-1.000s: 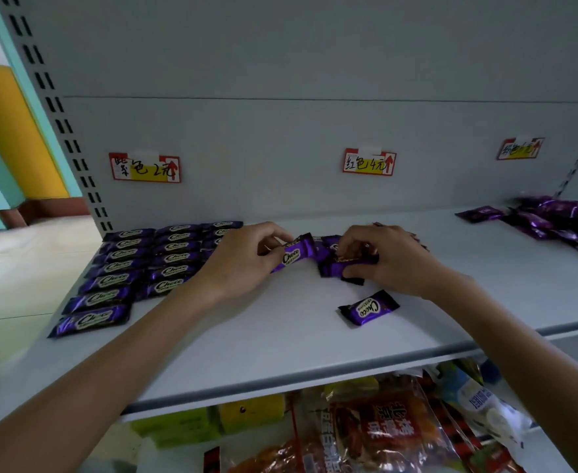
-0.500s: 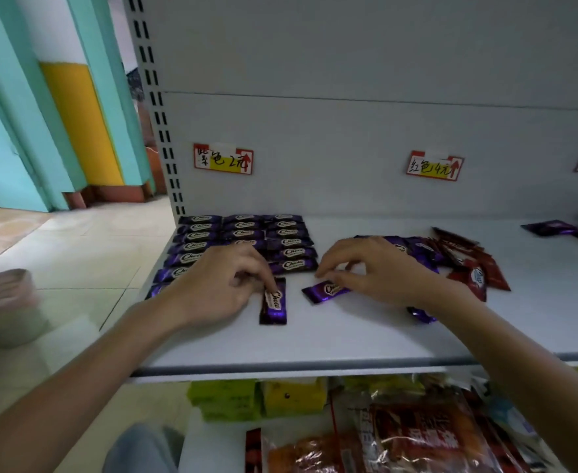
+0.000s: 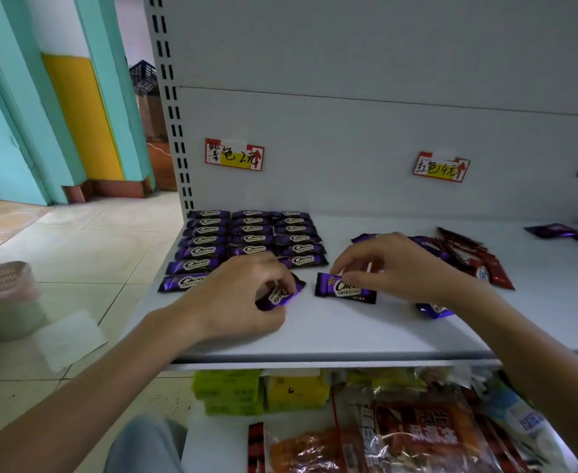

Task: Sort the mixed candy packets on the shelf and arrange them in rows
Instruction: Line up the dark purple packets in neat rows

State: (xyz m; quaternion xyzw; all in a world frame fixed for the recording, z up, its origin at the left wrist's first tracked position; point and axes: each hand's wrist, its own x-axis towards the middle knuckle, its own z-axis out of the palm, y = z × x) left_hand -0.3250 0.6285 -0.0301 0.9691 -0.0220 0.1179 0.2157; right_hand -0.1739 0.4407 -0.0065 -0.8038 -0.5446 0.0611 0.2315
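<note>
Surface: your white shelf (image 3: pixel 314 336), beside a tiled floor (image 3: pixel 93 254).
Rows: sorted rows (image 3: pixel 251 238) of purple candy, back left.
Pile: mixed pile (image 3: pixel 478 257) behind your right hand (image 3: pixel 393 268).
Bin: pink bin (image 3: pixel 4 295) on the floor, contents hidden.
Left hand (image 3: pixel 236 295): fingers curled round a purple packet (image 3: pixel 279 297), just in front of the rows.
Right hand: fingertips pinching a second purple packet (image 3: pixel 343 290) that lies flat on the shelf.
Change: your left packet lay lengthways before and is now tilted.
</note>
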